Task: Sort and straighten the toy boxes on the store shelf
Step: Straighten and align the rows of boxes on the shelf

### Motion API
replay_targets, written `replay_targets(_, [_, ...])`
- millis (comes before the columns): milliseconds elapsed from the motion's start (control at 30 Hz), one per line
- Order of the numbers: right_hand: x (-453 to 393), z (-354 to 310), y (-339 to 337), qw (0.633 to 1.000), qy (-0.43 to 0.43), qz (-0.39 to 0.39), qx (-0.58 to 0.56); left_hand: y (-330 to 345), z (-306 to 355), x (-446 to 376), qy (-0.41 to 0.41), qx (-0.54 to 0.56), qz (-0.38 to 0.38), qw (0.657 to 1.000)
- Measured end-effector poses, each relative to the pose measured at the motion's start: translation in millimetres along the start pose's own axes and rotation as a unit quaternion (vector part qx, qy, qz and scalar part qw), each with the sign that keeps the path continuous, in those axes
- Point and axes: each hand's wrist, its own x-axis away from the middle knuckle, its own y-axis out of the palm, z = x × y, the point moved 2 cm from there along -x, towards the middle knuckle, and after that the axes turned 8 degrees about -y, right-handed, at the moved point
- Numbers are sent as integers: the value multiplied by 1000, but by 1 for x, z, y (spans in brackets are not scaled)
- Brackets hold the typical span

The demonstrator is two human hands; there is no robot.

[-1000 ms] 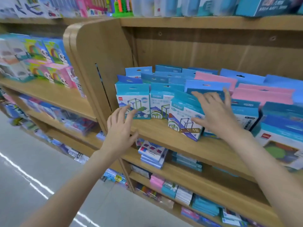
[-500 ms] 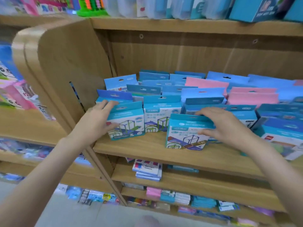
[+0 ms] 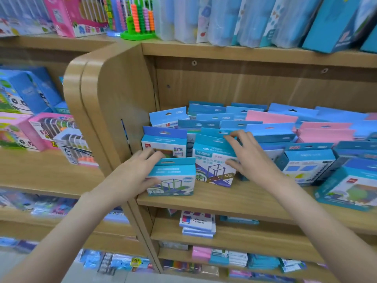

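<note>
Rows of blue and pink toy boxes stand on a wooden shelf. At the front left stands a teal box with a cube-frame picture. My left hand grips its left side, fingers over the top edge and thumb on its front. To its right stands a second cube-frame box, slightly tilted. My right hand holds it, fingers on its top flap and thumb on its right front. Behind the left one stands a box with a blue flap.
A curved wooden side panel bounds the shelf on the left. Further boxes crowd the right part. An upper shelf carries a green abacus and tall packs. Lower shelves hold flat packs. A neighbouring shelf unit stands at left.
My left hand pulled the cube-frame box forward and to the shelf's front edge. My right hand shifted the second cube-frame box left, next to it. The camera swung back to the left.
</note>
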Motion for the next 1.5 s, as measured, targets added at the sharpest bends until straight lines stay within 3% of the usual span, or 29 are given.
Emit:
replay_targets(200, [21, 14, -18, 984, 60, 83, -145, 11, 31, -31, 17, 21, 8, 1000])
replay_targets(300, [35, 39, -36, 980, 97, 136, -111, 18, 48, -45, 21, 54, 36, 998])
replay_targets(367, [47, 62, -46, 983, 124, 115, -78, 22, 57, -51, 22, 65, 42, 997])
replay_targets(500, [62, 91, -42, 980, 186, -13, -73, 29, 75, -59, 14, -23, 36, 999])
replay_targets(567, [63, 93, -33, 977, 198, -23, -80, 32, 80, -63, 0, -42, 43, 998])
replay_targets(800, [54, 99, -8, 984, 171, 54, 21, 43, 83, -64, -27, 26, 70, 997])
replay_targets(967, [55, 109, -10, 990, 94, 79, -67, 45, 82, -64, -36, 61, 75, 995])
replay_targets(1167, [65, 120, -23, 968, 74, 139, -197, 49, 80, -63, -39, 72, 104, 991])
replay_targets(1300, [66, 122, -25, 964, 83, 117, -224, 51, 84, -65, -53, 67, 100, 991])
replay_targets(1500, [69, 129, -40, 963, 40, -31, -264, 48, 89, -72, -71, 63, 83, 992])
